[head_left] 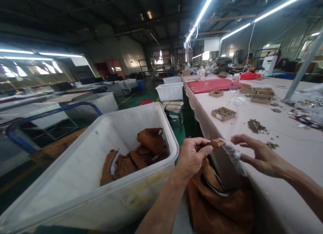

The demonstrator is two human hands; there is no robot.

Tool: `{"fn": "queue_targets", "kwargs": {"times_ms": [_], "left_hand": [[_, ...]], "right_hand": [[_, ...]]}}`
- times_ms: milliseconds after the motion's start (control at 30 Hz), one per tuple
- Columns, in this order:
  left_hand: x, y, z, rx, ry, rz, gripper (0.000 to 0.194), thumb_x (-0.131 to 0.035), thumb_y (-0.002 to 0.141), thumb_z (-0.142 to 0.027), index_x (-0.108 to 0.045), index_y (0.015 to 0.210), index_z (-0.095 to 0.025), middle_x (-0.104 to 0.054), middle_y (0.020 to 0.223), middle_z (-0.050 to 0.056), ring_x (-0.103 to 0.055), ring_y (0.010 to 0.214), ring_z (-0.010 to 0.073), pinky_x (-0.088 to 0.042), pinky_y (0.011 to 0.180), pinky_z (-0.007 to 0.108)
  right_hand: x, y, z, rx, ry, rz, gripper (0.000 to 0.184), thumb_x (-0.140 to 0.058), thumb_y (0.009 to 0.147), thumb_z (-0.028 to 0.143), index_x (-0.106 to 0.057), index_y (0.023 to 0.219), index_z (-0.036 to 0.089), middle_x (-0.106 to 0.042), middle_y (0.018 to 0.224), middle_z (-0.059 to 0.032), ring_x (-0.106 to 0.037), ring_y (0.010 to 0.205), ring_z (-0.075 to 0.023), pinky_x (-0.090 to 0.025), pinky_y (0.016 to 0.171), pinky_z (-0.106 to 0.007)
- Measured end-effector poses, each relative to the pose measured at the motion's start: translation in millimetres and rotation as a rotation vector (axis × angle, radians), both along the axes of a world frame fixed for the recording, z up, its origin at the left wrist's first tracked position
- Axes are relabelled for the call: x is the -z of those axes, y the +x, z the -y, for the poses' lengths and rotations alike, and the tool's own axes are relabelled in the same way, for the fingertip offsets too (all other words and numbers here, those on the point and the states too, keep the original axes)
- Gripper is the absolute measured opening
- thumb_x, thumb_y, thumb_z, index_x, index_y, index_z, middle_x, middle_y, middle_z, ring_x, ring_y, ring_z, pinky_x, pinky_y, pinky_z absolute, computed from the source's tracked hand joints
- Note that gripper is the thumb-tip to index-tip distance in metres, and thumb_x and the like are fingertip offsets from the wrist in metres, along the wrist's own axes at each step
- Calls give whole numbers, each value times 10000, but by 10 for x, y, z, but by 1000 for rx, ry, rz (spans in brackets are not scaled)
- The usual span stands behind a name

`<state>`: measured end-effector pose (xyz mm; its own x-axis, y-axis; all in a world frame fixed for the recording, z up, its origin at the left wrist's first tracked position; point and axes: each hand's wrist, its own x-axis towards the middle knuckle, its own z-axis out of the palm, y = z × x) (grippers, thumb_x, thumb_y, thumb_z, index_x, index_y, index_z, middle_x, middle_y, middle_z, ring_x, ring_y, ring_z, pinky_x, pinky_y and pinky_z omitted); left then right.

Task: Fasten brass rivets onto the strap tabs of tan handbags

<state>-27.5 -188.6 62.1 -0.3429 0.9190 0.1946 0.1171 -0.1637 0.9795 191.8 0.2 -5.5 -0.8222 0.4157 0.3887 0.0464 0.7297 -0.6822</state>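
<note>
My left hand [190, 156] pinches a short tan strap end at the top of a brown leather bag [227, 210]. The bag hangs against the table's near edge, and a pale-edged opening shows in its front. Thin white wrapping [233, 155] trails from the strap end over a dark flat panel [224, 170]. Just right of the wrapping is my right hand [259, 155], fingers stretched and apart. Its thumb comes close to the wrapping; whether they touch I cannot tell. More brown leather pieces [133, 163] lie heaped in the white bin at my left.
The large white bin [101, 193] stands beside the table [290, 153]. On the tabletop are a carton tray of small metal parts [223, 113], a loose pile of parts [256, 126], a clear bottle [234, 82] and a red sheet [210, 86]. A slanted metal post [304, 67] rises at right.
</note>
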Motion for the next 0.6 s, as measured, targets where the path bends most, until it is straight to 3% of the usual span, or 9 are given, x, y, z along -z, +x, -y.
{"fn": "queue_targets", "kwargs": {"times_ms": [133,300,433,533,600], "left_hand": [[-390,-155,-39,79,75,68,349,-853,756,-393,-752,889,-86,-647,744,50,-503,622,103,-334,592,231],[-863,-203,-71,149,144,107,390,-911,676,-408,-763,854,-94,-644,724,61,-529,620,111,-346,582,227],[-1093,-208,-36,141,110,-101,339,-896,681,-377,-782,833,-96,-672,708,72,-540,592,131,-370,565,247],[-1142,-229,-5,15,64,-391,250,-850,718,-330,-800,819,-107,-658,659,53,-509,557,139,-337,531,259],[-1123,-223,1,-97,79,-624,159,-805,755,-282,-806,803,-130,-663,659,45,-531,586,157,-338,544,268]], "right_hand": [[59,63,1,-83,-187,118,639,-679,939,468,-488,1476,180,-637,1343,-168,-637,1204,-342,-561,1013,-537],[100,59,200,-206,-365,243,405,-754,808,386,-698,1148,174,-740,1044,-67,-696,928,-273,-611,777,-343],[98,7,194,-69,-487,174,366,-692,844,447,-658,1066,158,-695,781,-29,-676,691,-216,-557,604,-296],[-107,84,89,93,-555,94,440,-664,859,600,-614,816,165,-590,544,-6,-598,470,-188,-468,462,-275],[-320,222,30,191,-545,-15,523,-680,823,680,-573,697,184,-543,492,-9,-557,423,-179,-436,423,-278]]}}
